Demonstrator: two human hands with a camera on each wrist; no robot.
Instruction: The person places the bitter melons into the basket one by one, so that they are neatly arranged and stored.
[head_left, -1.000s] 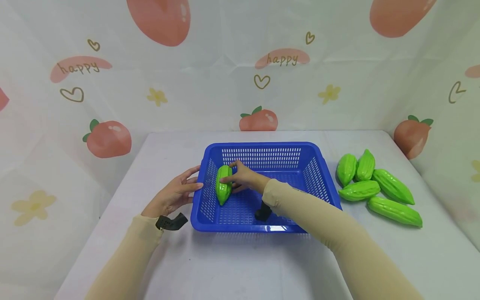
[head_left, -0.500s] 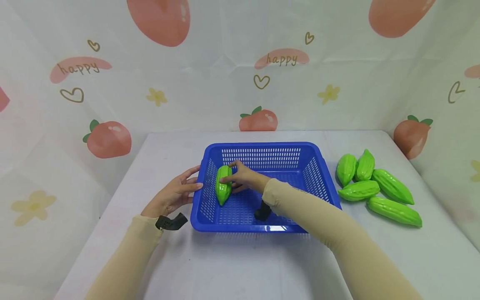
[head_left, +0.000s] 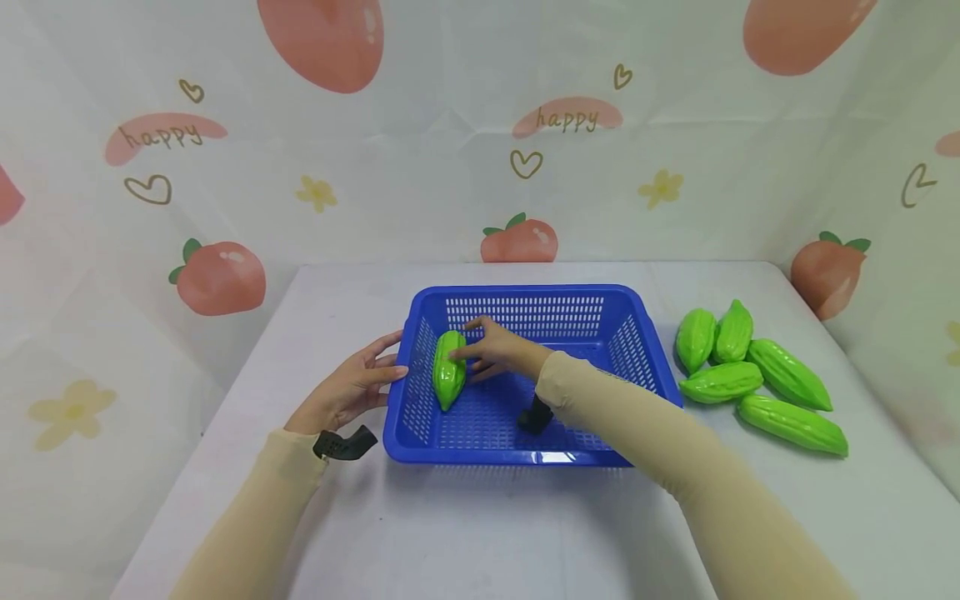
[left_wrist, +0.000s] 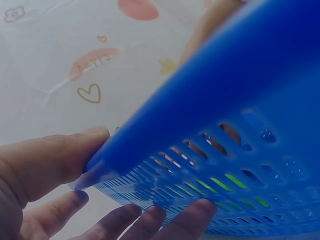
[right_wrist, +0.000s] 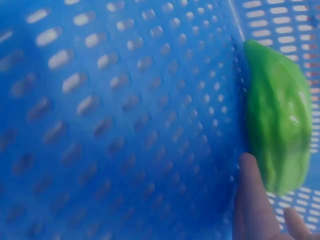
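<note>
A blue plastic basket with slotted walls stands in the middle of the table. Inside it, along the left wall, lies one bright green, ridged bitter melon. My left hand holds the basket's left side, thumb at the rim and fingers against the outer slotted wall. My right hand is in the basket just right of the bitter melon, its fingers spread and loose. In the right wrist view its fingertips are right at one end of the bitter melon.
Several more bitter melons lie in a loose group on the white table, right of the basket. A patterned cloth backdrop hangs behind the table. My right sleeve crosses the basket's front right corner.
My right hand has loosened from the bitter melon and shifted slightly to the right, while the bitter melon stays against the left wall. My left hand keeps its place on the basket.
</note>
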